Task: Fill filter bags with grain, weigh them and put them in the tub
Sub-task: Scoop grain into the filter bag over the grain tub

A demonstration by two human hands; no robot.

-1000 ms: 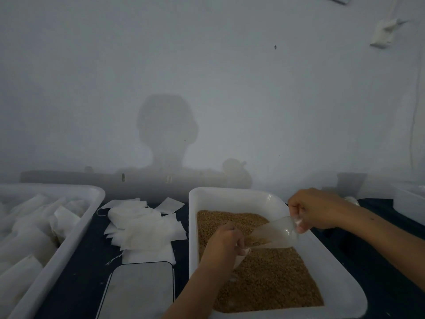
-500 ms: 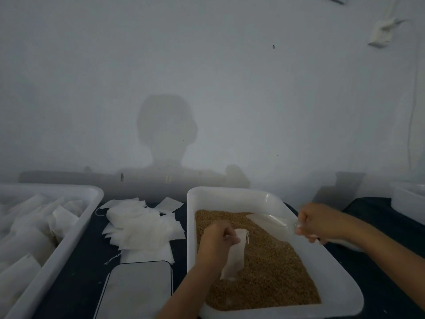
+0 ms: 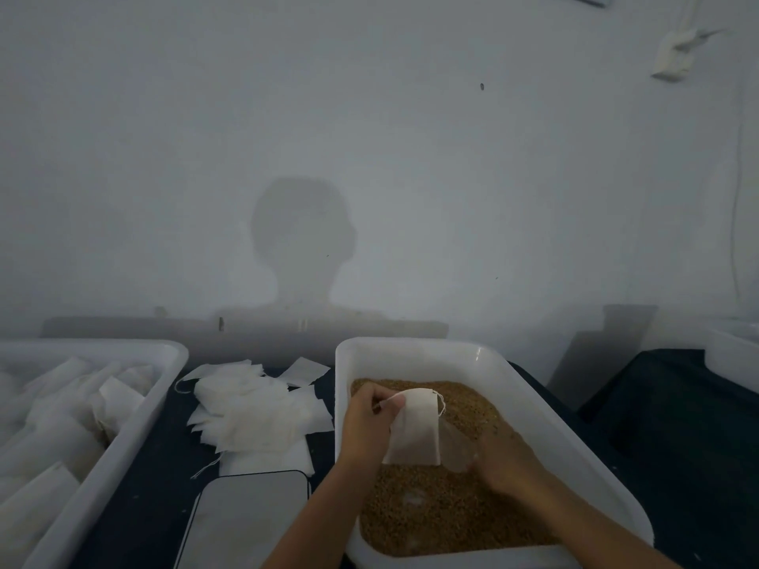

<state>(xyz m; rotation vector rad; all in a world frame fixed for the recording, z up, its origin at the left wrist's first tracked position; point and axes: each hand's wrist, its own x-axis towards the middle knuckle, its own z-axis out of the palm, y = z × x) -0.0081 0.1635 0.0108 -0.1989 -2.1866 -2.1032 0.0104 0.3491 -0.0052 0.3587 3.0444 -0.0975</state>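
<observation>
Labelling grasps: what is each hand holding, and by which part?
Left hand pinches the filter bag at its top left corner, by the string. Right hand grips a clear scoop by its handle end, down in the grain.

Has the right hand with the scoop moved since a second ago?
Yes. The right hand has dropped from the grain tray's far right rim toward the camera, onto the grain, beside the filter bag.

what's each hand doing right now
Left hand: pinching a filter bag over the grain tray.
Right hand: gripping a clear scoop, low in the grain.
</observation>
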